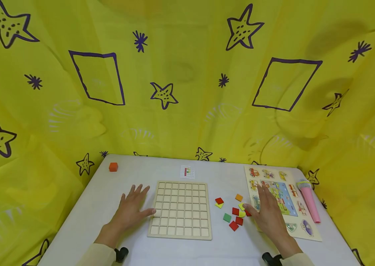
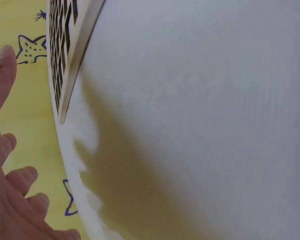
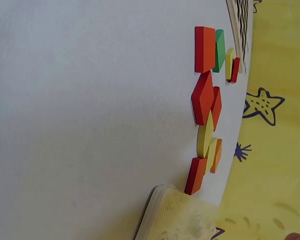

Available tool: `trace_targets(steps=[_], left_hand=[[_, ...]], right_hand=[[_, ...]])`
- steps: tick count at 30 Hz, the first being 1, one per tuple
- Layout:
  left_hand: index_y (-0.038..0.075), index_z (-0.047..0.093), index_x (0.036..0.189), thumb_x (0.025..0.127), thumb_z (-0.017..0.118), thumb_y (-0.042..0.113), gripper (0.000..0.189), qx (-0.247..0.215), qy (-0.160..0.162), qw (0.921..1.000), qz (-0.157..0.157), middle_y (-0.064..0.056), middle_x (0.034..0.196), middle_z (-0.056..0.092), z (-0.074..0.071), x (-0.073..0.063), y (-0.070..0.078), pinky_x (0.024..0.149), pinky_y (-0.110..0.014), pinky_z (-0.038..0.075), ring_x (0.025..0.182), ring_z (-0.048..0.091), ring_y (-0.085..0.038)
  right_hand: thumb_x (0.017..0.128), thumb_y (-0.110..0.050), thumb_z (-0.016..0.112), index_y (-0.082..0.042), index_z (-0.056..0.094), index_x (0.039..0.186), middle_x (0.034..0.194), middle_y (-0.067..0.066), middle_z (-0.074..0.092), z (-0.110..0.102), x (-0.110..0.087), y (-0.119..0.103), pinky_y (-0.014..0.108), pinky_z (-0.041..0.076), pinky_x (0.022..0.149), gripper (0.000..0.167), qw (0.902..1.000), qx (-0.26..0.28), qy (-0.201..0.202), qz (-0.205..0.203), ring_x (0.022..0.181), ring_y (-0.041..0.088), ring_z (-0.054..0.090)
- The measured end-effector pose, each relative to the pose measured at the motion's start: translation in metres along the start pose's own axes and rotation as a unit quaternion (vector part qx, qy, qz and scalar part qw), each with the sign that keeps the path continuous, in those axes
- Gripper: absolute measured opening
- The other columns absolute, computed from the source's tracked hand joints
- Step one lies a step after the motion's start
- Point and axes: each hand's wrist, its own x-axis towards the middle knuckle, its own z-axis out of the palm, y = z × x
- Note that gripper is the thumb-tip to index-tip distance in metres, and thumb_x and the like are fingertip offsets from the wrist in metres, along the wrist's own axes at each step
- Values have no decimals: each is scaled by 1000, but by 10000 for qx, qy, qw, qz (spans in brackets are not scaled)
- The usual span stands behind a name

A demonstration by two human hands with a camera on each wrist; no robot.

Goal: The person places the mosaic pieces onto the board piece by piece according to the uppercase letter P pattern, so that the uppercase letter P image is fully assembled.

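A pale wooden grid board [image 1: 179,237] with square cells lies mid-table. My left hand [image 1: 129,212] is over its left side, fingers spread, thumb overlapping the board's edge in the head view. In the left wrist view, that hand [image 2: 12,205] casts a shadow on the table and holds nothing. Right of the board lie loose square tiles: several red tiles [image 1: 234,226], a green tile [image 1: 227,217], an orange tile [image 1: 238,197] and yellow tiles [image 1: 242,214]. My right hand [image 1: 269,218], fingers extended and holding nothing, is beside them, partly covering a red tile and the picture puzzle board [image 1: 313,236].
Behind the grid board lies a small card [image 1: 187,172] printed with a coloured grid pattern. An orange-red cube [image 1: 113,167] sits at the far left corner. A pink toy microphone [image 1: 312,203] lies along the right edge. Yellow patterned cloth [image 1: 187,122] encloses the white table.
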Motion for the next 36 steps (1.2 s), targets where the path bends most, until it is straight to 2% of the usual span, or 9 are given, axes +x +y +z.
trace_targets(steps=[5, 10, 13, 17, 21, 23, 26, 32, 36], left_hand=[[13, 38, 164, 90, 81, 45, 92, -721, -203, 9971, -92, -22, 171, 30, 7, 6, -2, 128, -72, 9, 161, 14, -47], [16, 37, 165, 89, 84, 39, 92, -1651, -407, 9851, -262, -16, 174, 27, 15, 9, -6, 132, -64, 6, 164, 10, -39], [17, 39, 164, 88, 85, 37, 91, -1926, -419, 9800, -276, -14, 173, 30, 18, 9, -8, 132, -62, 3, 164, 10, -38], [16, 43, 163, 86, 86, 35, 90, -1648, -546, 9846, -211, -13, 172, 32, 19, 10, -10, 132, -63, 3, 164, 10, -39], [13, 47, 160, 90, 81, 39, 82, -770, -781, 9937, 222, -14, 171, 36, 15, 10, -11, 131, -65, 7, 163, 15, -42], [10, 47, 159, 95, 76, 42, 77, -343, -857, 9945, 501, -14, 169, 37, 13, 9, -11, 131, -67, 9, 162, 17, -44], [10, 45, 161, 100, 68, 46, 74, 61, -980, 9925, 734, -12, 170, 36, 11, 8, -12, 130, -68, 10, 161, 19, -43], [10, 40, 163, 103, 64, 46, 75, 37, -1092, 9908, 793, -10, 171, 35, 12, 8, -14, 130, -68, 7, 162, 19, -42], [11, 39, 164, 102, 65, 46, 76, -92, -1145, 9910, 687, -8, 170, 37, 14, 9, -16, 131, -67, 3, 162, 17, -41]], right_hand=[[96, -41, 77, 3, 26, 163, 168, 35, 21, 0, 2, -2, 79, 28, 117, 96, 9990, 133, -248, 339, 149, 60, 27], [99, -43, 73, 2, 23, 165, 169, 33, 20, -2, 6, -2, 78, 27, 118, 95, 9948, 435, -452, 808, 152, 59, 24], [100, -41, 72, 2, 23, 165, 169, 34, 20, -3, 7, -1, 77, 25, 120, 92, 9914, 642, -531, 1007, 152, 59, 23], [102, -39, 70, 0, 23, 165, 169, 34, 19, -3, 8, 0, 77, 23, 121, 89, 9893, 740, -603, 1104, 154, 59, 21], [103, -39, 69, 0, 22, 166, 170, 33, 18, -2, 7, 0, 76, 21, 122, 88, 9873, 775, -697, 1195, 155, 58, 19], [102, -39, 69, 1, 22, 166, 170, 33, 17, -2, 7, 0, 76, 20, 122, 89, 9863, 790, -747, 1243, 155, 58, 18], [102, -39, 69, 2, 21, 165, 170, 34, 17, -1, 7, 1, 76, 21, 122, 89, 9856, 743, -805, 1287, 155, 58, 19], [104, -39, 65, -2, 21, 167, 170, 32, 19, 3, 9, 3, 75, 22, 123, 85, 9804, 822, -1014, 1476, 155, 57, 19], [105, -29, 64, -5, 28, 166, 170, 31, 23, 8, 9, 5, 74, 22, 124, 74, 9738, 1228, -1096, 1571, 156, 55, 18]])
